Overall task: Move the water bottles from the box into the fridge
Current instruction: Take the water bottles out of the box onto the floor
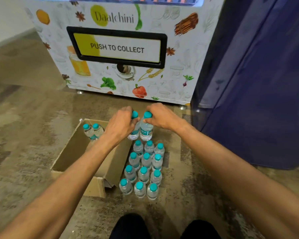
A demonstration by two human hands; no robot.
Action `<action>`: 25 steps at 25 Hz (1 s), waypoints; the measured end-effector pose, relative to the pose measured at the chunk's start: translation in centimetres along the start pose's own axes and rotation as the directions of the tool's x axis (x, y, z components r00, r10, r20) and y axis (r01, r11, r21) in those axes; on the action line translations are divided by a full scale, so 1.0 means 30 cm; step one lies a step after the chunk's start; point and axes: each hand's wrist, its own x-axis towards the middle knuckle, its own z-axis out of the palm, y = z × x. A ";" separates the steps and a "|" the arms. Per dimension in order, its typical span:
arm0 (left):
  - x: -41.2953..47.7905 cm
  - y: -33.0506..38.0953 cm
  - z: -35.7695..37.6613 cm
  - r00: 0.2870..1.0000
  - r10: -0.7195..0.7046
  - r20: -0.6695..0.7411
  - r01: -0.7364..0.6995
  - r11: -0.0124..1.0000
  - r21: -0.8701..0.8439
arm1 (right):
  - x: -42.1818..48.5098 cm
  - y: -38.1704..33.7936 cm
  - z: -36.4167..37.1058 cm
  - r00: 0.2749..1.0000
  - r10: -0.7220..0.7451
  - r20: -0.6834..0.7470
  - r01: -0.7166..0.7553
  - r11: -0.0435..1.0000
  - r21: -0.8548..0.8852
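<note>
Two bottles (93, 131) remain in the box's (72, 152) far-left corner, a dozen bottles (143, 173) stand on the floor (33, 118) just beside its right side, and my left hand (121, 125) and right hand (160, 116) each grip one bottle's neck, so none, I judge, has reached the fridge (266, 83).

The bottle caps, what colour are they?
Teal, a blue-green, on every bottle cap; the head view, the only one here, shows them clearly from above.

A white vending machine (179, 49) printed with spices and vegetables, its black-framed flap (116, 48) marked "PUSH TO COLLECT", stands on a mottled brown floor (24, 121).
</note>
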 end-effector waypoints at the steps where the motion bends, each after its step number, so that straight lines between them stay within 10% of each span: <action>1: -0.012 0.047 0.024 1.000 0.019 0.017 -0.018 1.000 -0.008 | -0.030 0.037 -0.010 0.999 0.030 0.009 -0.030 0.999 -0.014; 25: -0.169 0.230 0.768 0.874 0.106 0.474 -0.195 0.971 0.142 | -0.201 0.424 0.537 0.920 0.293 0.260 -0.332 0.935 0.121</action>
